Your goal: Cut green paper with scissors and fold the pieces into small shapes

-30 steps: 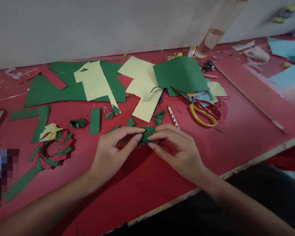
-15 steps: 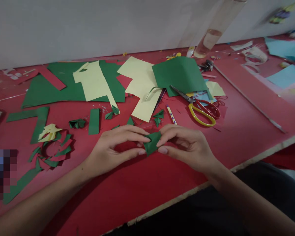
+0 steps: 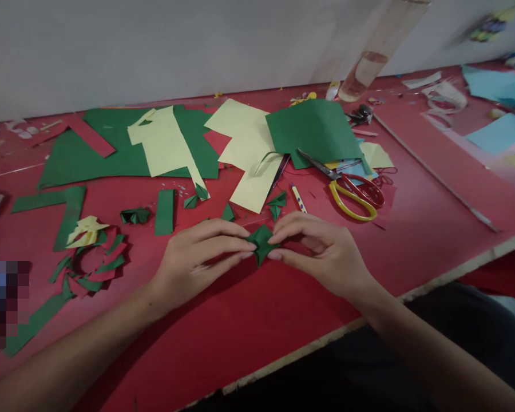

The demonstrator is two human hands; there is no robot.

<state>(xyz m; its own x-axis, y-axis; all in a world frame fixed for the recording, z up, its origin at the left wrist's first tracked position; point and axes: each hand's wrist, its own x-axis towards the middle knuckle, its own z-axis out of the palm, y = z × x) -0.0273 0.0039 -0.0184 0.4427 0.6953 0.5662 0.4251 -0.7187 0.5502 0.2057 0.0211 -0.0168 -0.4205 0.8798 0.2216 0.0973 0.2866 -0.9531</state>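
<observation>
Between my hands is a small folded piece of green paper (image 3: 261, 242), its creased sides angled to a point at the bottom. My left hand (image 3: 208, 252) pinches its left corner between thumb and fingers. On the right corner, my right hand (image 3: 315, 246) grips with thumb and forefinger. Just beyond my fingers lie a folded green paper piece (image 3: 277, 200) and a pen with purple dots (image 3: 298, 197), its lower end behind my right hand. Left of my left hand sits a green paper strip (image 3: 164, 212).
Scissors with red and yellow handles (image 3: 354, 197) lie right of centre. Cream paper (image 3: 249, 143) and green sheets (image 3: 313, 131) cover the back. A red-and-green paper ring (image 3: 111, 260) is at left. A clear cylinder with liquid (image 3: 364, 68) stands by the wall.
The green paper has turned and its folds have shifted, now showing a pointed shape. My left fingers have closed nearer together on its left corner, and my right hand has moved slightly left.
</observation>
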